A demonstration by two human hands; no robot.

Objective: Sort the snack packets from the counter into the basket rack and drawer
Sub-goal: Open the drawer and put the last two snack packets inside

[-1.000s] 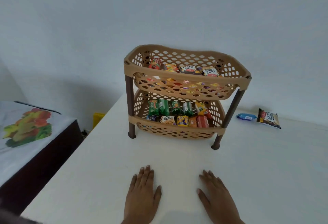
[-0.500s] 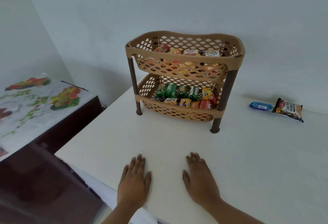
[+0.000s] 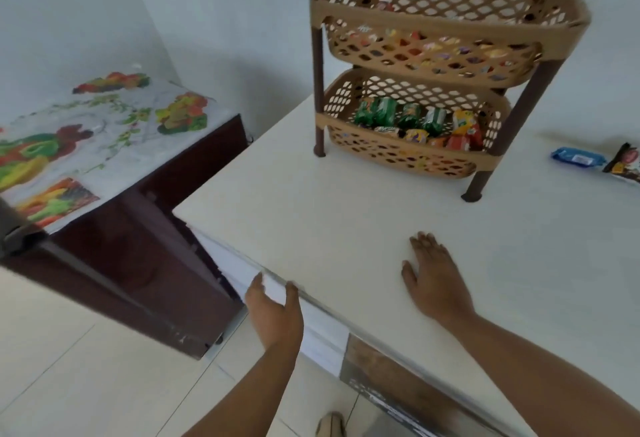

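A tan two-tier basket rack on dark brown legs stands at the back of the white counter. Both tiers hold several snack packets; green packets line the lower tier. A blue packet and a dark packet lie on the counter right of the rack. My right hand rests flat on the counter, fingers apart. My left hand is below the counter's front edge, fingers curled against the white drawer front; whether it grips a handle is unclear.
A dark brown cabinet with a fruit-print cloth stands left of the counter. White floor tiles lie below, and a foot shows at the bottom. A white wall is behind the rack.
My left hand has left the counter top and dropped to the front edge. The view has swung down and left, showing the floor and drawer front. My right hand stays flat.
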